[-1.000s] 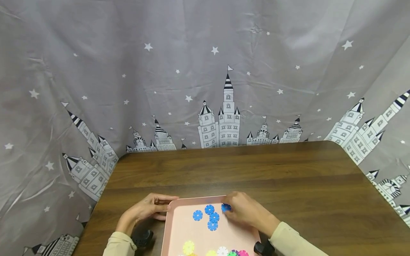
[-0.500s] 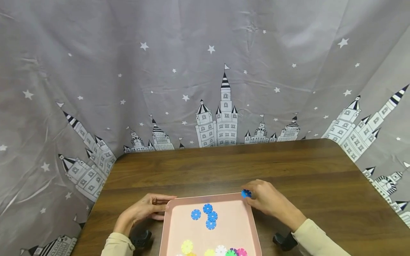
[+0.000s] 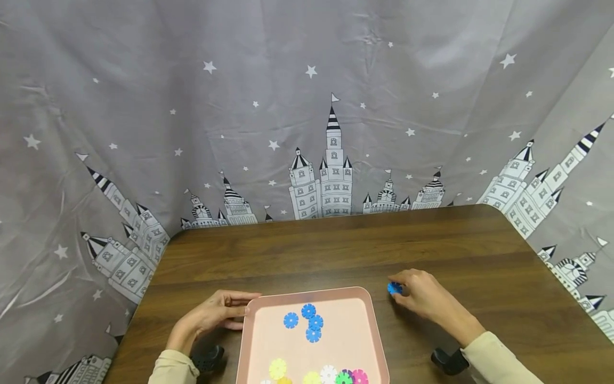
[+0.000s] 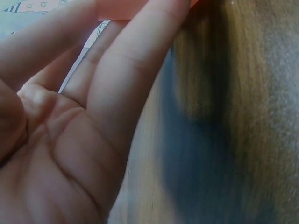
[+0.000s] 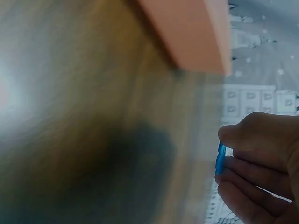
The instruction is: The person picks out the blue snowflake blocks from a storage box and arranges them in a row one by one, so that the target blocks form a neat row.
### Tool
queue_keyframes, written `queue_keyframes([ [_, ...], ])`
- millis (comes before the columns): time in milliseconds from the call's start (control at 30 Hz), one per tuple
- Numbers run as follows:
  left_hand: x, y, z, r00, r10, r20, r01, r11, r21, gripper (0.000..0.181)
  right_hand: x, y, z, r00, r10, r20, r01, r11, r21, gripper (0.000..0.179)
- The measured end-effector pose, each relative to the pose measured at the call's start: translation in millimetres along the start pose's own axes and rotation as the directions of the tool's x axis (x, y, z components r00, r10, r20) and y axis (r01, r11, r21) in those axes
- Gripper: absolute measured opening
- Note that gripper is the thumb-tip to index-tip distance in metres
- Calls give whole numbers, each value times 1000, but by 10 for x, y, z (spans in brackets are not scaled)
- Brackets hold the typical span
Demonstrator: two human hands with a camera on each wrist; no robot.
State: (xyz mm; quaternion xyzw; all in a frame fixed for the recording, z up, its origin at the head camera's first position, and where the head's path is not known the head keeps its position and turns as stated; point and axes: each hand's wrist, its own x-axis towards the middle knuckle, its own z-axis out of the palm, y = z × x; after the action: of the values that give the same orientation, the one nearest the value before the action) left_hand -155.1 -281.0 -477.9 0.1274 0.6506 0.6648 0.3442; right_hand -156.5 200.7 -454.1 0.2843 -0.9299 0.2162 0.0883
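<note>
A blue notched plastic disc (image 3: 395, 288) is pinched between thumb and fingers of my right hand (image 3: 424, 296), above the wooden table just right of the tray. In the right wrist view the disc (image 5: 220, 158) shows edge-on at the fingertips. My left hand (image 3: 211, 314) rests at the far left corner of the pink tray (image 3: 379, 341), its fairly straight fingers touching the outside of the rim. The left wrist view shows the palm (image 4: 60, 154) and fingers reaching to the tray's edge. Several blue discs (image 3: 290, 320) lie in the tray's far half, some overlapping.
At the tray's near end lie yellow (image 3: 277, 368), white (image 3: 328, 374), green (image 3: 344, 378) and pink discs (image 3: 360, 377). The brown wooden table (image 3: 455, 245) extends behind and right of the tray. A grey castle-print curtain (image 3: 240, 106) hangs behind it.
My right hand has carried a blue disc from the tray's far right corner over the rim to the table's right side. The left hand has stayed at the tray's corner.
</note>
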Motion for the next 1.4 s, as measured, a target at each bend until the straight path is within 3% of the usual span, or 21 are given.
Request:
queue_keyframes([
  [333, -15, 4, 8, 1000, -7, -4, 7, 1000, -6, 43, -133, 121, 169, 993, 85, 79, -87, 996, 13, 28],
  [633, -1, -5, 6, 1000, -1, 11, 2, 1000, -26, 42, -172, 117, 218, 991, 82, 105, -84, 996, 18, 27],
  [967, 7, -10, 0, 1000, -1, 4, 1, 1000, -14, 43, -192, 122, 234, 996, 37, 75, -37, 999, -2, 27],
  [1400, 10, -15, 0, 1000, -6, 2, 6, 1000, 4, 45, -212, 138, 248, 996, 30, 79, -29, 999, -17, 28],
])
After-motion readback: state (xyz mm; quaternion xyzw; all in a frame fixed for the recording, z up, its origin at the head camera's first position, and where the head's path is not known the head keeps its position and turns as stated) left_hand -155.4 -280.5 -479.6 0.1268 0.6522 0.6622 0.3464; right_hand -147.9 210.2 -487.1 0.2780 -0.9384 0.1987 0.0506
